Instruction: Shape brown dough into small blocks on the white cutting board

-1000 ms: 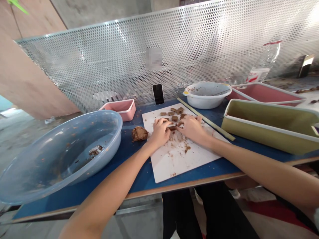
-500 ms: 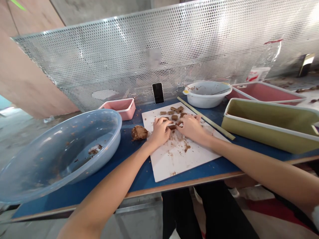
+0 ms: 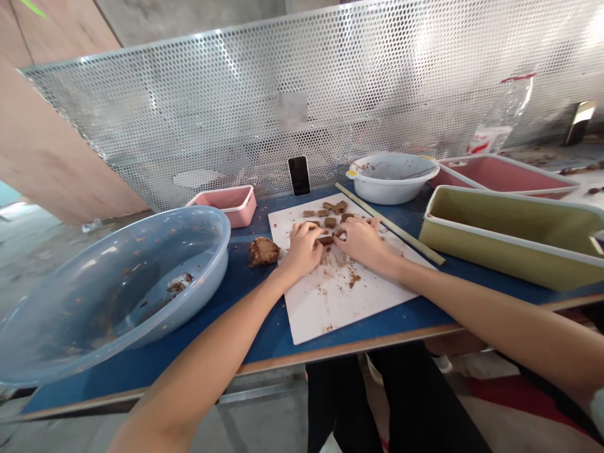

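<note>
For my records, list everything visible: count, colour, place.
Table: 1, blue, foreground
Board: 1, white, centre
Strip: 1, brown, over board
Pieces: several, brown, on board
Lump: 1, brown, board's left
Stick: 1, greenish, board's right
Large basin: 1, blue, left
Small basin: 1, white, rear
Tubs: 2, pink, rear
Trough: 1, olive, right
Smartphone: 1, black, rear
Bottle: 1, clear, right
Perforated panel: 1, silver, background
Trousers: 1 pair, black, below
Left grip and right grip: 2, bare, at strip
</note>
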`<state>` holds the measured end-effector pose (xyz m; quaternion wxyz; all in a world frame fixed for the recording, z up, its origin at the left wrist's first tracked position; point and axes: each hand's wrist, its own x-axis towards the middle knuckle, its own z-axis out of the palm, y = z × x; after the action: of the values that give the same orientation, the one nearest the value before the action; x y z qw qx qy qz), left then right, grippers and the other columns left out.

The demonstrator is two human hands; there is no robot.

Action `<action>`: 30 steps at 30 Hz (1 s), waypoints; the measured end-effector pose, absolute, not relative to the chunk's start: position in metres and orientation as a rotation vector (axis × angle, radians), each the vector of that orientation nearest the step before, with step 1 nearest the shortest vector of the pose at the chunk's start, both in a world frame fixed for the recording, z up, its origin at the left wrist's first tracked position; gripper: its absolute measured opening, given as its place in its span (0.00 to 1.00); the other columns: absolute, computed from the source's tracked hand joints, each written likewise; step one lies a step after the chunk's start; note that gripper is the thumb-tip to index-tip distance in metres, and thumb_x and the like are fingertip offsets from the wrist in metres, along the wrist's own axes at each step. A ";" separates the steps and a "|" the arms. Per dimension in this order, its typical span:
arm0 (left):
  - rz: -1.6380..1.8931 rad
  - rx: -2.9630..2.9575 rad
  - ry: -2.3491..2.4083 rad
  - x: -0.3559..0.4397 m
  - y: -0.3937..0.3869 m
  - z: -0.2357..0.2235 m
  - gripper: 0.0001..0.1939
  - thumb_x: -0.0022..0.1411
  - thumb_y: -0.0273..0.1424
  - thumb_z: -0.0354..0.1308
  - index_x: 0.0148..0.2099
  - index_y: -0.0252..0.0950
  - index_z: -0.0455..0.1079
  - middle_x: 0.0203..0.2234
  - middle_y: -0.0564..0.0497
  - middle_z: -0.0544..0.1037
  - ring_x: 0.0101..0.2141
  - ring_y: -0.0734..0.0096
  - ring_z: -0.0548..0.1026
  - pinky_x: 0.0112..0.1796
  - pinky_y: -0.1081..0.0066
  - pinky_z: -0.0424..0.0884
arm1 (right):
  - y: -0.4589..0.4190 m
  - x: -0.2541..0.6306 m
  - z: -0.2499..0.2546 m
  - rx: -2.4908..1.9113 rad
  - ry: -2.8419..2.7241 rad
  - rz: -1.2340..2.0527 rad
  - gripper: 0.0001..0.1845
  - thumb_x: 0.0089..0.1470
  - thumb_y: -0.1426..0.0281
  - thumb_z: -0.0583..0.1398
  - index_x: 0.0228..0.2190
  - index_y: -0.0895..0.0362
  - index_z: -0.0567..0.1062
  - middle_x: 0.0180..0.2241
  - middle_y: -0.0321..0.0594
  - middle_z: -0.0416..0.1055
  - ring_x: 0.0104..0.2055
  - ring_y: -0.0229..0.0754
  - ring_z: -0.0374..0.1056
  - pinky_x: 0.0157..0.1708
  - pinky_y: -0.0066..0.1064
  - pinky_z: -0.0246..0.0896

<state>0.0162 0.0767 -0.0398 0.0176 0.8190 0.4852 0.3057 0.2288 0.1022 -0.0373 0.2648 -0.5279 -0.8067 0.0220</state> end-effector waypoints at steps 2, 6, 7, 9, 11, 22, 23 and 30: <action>0.955 2.543 1.507 0.016 0.077 -0.040 0.22 0.71 0.20 0.55 0.60 0.40 0.82 0.58 0.41 0.79 0.62 0.46 0.70 0.67 0.44 0.69 | 0.103 0.229 -0.038 -1.429 -2.181 0.061 0.15 0.70 0.63 0.61 0.34 0.55 0.85 0.42 0.51 0.82 0.54 0.59 0.72 0.53 0.50 0.49; 0.951 2.539 1.510 0.016 0.076 -0.040 0.22 0.71 0.20 0.55 0.60 0.39 0.81 0.59 0.41 0.79 0.63 0.46 0.70 0.67 0.45 0.68 | 0.103 0.228 -0.038 -1.444 -2.179 0.070 0.15 0.70 0.65 0.61 0.34 0.55 0.85 0.42 0.51 0.81 0.54 0.59 0.72 0.52 0.49 0.50; 0.948 2.540 1.513 0.017 0.076 -0.040 0.22 0.71 0.20 0.55 0.60 0.39 0.81 0.59 0.41 0.79 0.63 0.46 0.70 0.67 0.45 0.69 | 0.103 0.229 -0.038 -1.446 -2.177 0.071 0.15 0.70 0.65 0.61 0.34 0.55 0.85 0.42 0.51 0.81 0.54 0.58 0.72 0.52 0.49 0.50; 0.947 2.540 1.520 0.017 0.076 -0.039 0.22 0.71 0.20 0.55 0.60 0.40 0.81 0.59 0.41 0.80 0.63 0.46 0.70 0.67 0.45 0.69 | 0.103 0.229 -0.038 -1.444 -2.180 0.064 0.15 0.70 0.65 0.61 0.35 0.55 0.85 0.42 0.51 0.81 0.53 0.58 0.72 0.51 0.48 0.51; 0.945 2.536 1.529 0.017 0.076 -0.039 0.22 0.71 0.19 0.55 0.60 0.40 0.81 0.58 0.41 0.80 0.63 0.46 0.70 0.66 0.44 0.69 | 0.102 0.230 -0.038 -1.435 -2.183 0.035 0.15 0.70 0.63 0.62 0.34 0.55 0.85 0.42 0.52 0.81 0.54 0.59 0.72 0.51 0.49 0.51; 0.941 2.533 1.533 0.018 0.075 -0.038 0.23 0.70 0.19 0.55 0.60 0.38 0.82 0.58 0.41 0.80 0.62 0.47 0.71 0.67 0.46 0.69 | 0.101 0.236 -0.045 -1.334 -2.130 -0.027 0.12 0.65 0.64 0.65 0.30 0.53 0.83 0.39 0.51 0.81 0.49 0.59 0.73 0.49 0.50 0.50; 0.941 2.532 1.531 0.018 0.075 -0.038 0.23 0.70 0.19 0.55 0.60 0.38 0.82 0.58 0.41 0.80 0.62 0.47 0.71 0.67 0.46 0.69 | 0.100 0.236 -0.045 -1.322 -2.127 -0.022 0.11 0.65 0.65 0.65 0.30 0.53 0.83 0.39 0.51 0.81 0.49 0.59 0.73 0.49 0.50 0.50; 0.954 2.544 1.515 0.016 0.077 -0.041 0.22 0.71 0.19 0.55 0.59 0.39 0.82 0.58 0.41 0.79 0.62 0.47 0.70 0.67 0.45 0.68 | 0.102 0.234 -0.043 -1.319 -2.119 0.022 0.11 0.65 0.66 0.65 0.31 0.54 0.84 0.36 0.48 0.79 0.49 0.57 0.73 0.48 0.48 0.48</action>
<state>0.0163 0.0767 -0.0412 0.0155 0.8176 0.4870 0.3068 0.2341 0.1021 -0.0431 0.3174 -0.5012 -0.8050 0.0083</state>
